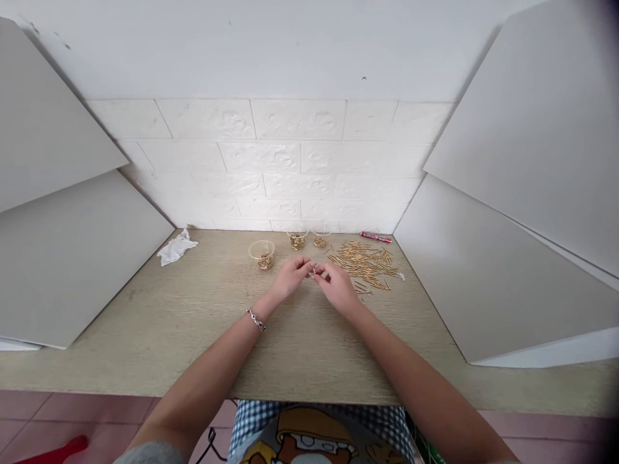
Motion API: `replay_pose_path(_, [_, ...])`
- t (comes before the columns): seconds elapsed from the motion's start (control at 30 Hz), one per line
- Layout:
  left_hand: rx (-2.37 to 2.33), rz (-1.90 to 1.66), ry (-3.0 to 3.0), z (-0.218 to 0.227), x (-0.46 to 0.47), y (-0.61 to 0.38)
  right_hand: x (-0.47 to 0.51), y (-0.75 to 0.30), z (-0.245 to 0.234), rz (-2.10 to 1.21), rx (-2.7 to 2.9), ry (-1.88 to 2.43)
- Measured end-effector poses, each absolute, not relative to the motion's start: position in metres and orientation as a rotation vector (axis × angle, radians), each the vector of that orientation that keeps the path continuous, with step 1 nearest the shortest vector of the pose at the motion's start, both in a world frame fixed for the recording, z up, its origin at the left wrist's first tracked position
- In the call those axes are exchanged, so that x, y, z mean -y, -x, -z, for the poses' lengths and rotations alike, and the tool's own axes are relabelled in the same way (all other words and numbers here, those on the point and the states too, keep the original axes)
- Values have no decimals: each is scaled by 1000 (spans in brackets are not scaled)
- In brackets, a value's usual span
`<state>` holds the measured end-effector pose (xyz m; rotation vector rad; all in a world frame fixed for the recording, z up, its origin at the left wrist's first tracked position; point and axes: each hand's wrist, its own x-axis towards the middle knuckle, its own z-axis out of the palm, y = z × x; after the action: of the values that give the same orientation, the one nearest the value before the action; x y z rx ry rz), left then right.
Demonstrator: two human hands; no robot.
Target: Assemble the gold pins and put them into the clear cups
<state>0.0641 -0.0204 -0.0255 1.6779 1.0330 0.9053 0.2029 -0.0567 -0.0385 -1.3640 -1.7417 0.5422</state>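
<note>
Over the middle of the table, my left hand (291,276) and my right hand (337,287) meet with fingertips pinched together. A tiny gold-coloured metal piece (314,270) shows between them; its exact shape is too small to make out. Just right of my right hand lies a spread pile of thin gold-coloured rods (360,261). Beyond my left hand stands a clear plastic cup (262,250) with small gold-coloured parts in it. Two more clear cups stand farther back, a middle cup (296,236) and a right cup (320,234), both holding small gold-coloured pieces.
A red tube-like item (376,237) lies behind the rods, near the white brick-pattern wall (290,158). A crumpled white tissue (177,247) is at the back left. Grey panels flank the wooden table (193,322), a left panel (82,258) and a right panel (512,277).
</note>
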Motion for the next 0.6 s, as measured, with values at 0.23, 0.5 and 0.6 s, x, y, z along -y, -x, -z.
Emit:
replay_pose_path(0.23, [-844,-802,-1402,26,21,-61,56,-206,39,-457,1779,1396])
replay_pose_path(0.5, [-781,-769,-1080,24,24,-59,50,-216,33,-852,1499,1303])
replay_pose_path(0.6, [-774,-771,-1076,23,24,-58,46,-219,32,-1042,1406,1250])
